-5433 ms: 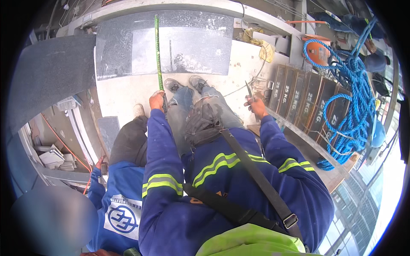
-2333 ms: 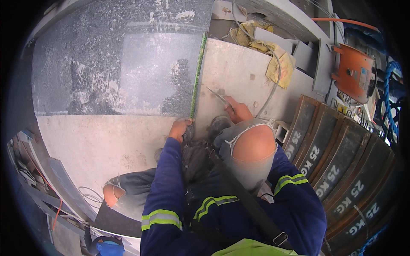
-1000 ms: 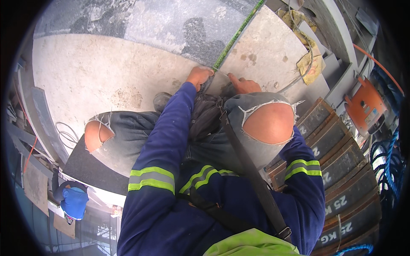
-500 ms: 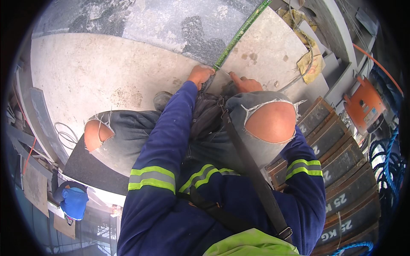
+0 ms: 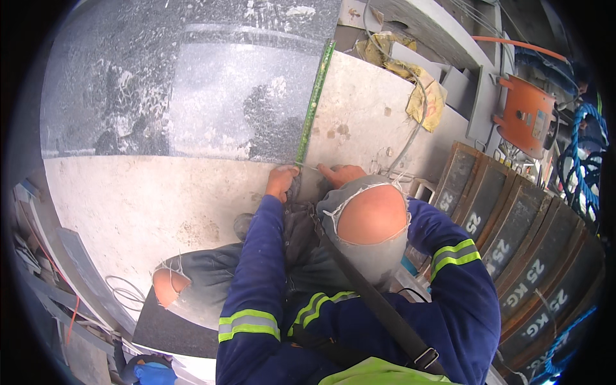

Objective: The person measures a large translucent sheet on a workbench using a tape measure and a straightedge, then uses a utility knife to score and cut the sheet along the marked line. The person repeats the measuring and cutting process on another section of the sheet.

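Note:
A narrow green straight bar, speckled with pale marks, lies along the right edge of a grey, scuffed sheet. My left hand is closed at the bar's near end, with its fingertips pressed at the sheet's near right corner. Just to the right, my right hand pinches a thin, light rod-like tool whose tip points left to the bar's end. My right knee partly hides that hand's wrist. The sheet rests on a larger pale, stained board.
Crumpled yellow sacking and a grey cable lie at the far right. Beyond stands an orange case-like machine. Rusty-edged weights line my right side, near blue rope. Another person is at lower left.
My view has shifted, so the sheet, bar and weights sit differently in the picture. Both hands stay at the bar's near end, and the thin tool between them shows more plainly.

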